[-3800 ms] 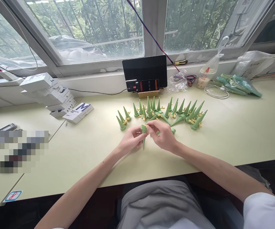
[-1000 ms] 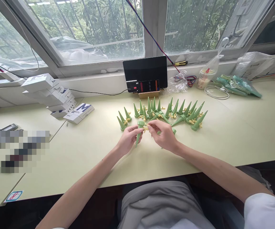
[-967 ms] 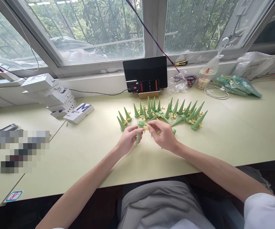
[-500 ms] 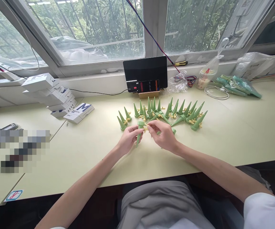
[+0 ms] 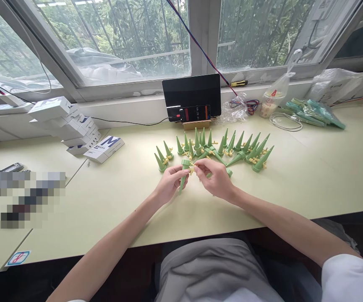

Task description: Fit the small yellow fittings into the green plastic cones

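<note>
My left hand [image 5: 170, 183] is closed around a green plastic watering spike [image 5: 185, 165], its tapered tip pointing down and its wide cap up. Beside that cap, my right hand [image 5: 214, 175] pinches a small yellow valve [image 5: 192, 167] between thumb and fingers. The valve sits against the cap; whether it is seated there I cannot tell. Behind my hands, several more green spikes [image 5: 197, 142] with yellow valves stand on their caps, points up, and a few lie on their sides. One green cap [image 5: 229, 172] shows partly behind my right hand.
A phone with a timer [image 5: 197, 113] leans on a black tablet [image 5: 190, 90] at the back. White boxes [image 5: 71, 126] are stacked at left, near a blurred patch. A bagged cup [image 5: 272, 100], a coiled white cable [image 5: 285, 122] and bagged green items [image 5: 316, 113] lie at right.
</note>
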Tool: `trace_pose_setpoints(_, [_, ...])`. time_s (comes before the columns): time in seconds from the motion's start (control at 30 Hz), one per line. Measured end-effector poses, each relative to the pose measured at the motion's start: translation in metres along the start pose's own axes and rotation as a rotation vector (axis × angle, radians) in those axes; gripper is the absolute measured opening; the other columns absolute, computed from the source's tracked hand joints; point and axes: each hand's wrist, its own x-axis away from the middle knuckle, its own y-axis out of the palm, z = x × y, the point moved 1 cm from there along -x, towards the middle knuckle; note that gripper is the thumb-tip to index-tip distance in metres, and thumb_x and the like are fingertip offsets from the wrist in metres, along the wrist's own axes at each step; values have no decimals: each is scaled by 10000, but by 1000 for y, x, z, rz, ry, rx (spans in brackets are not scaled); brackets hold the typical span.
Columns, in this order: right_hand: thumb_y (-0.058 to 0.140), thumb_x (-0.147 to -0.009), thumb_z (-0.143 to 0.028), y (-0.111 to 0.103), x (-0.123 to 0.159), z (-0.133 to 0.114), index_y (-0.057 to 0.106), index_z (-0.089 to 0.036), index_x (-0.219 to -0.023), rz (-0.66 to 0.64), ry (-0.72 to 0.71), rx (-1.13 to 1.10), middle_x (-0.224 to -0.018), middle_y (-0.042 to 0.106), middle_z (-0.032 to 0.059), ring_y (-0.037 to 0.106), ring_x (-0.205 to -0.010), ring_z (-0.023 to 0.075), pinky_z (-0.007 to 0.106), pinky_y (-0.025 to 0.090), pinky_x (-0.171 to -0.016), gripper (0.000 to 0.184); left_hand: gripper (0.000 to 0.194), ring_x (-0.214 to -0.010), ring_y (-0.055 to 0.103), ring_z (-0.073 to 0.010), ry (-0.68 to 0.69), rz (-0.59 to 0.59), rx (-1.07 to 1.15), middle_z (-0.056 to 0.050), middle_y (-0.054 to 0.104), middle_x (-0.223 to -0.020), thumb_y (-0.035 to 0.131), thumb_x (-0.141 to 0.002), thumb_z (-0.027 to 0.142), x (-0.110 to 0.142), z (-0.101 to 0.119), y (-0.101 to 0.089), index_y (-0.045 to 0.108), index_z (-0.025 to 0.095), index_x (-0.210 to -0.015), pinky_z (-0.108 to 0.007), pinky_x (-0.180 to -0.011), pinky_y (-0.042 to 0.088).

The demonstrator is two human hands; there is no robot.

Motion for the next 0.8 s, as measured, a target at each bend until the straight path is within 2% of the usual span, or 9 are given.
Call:
trace_pose_setpoints(0.4, [553, -950, -242, 0, 0, 0, 649, -165, -953, 2, 5, 2, -792, 683, 54, 631, -657, 150, 272, 550, -626, 123, 252, -482, 434, -62, 8, -4, -1, 27, 511, -589, 750, -791, 333, 0, 2, 1, 620, 135, -703, -214, -468, 334])
trace_pose_setpoints(0.67, [571, -950, -271, -1, 0, -1, 667, -169, -949, 15, 10, -26, -801, 702, 60, 653, -669, 155, 279, 572, -631, 141, 277, -497, 440, -70, 91, 33, -172, 25, 511, -608, 738, -821, 391, 1, 0, -3, 633, 142, -764, -226, -469, 307])
trace_pose_setpoints(0.8, [563, -964, -317, -1, -1, -1, 668, -175, -949, -3, 26, -40, -808, 702, 64, 653, -670, 160, 286, 572, -630, 177, 326, -498, 437, -71, 110, 59, -187, 27, 505, -601, 741, -819, 408, 2, 0, -3, 581, 152, -698, -227, -467, 299])
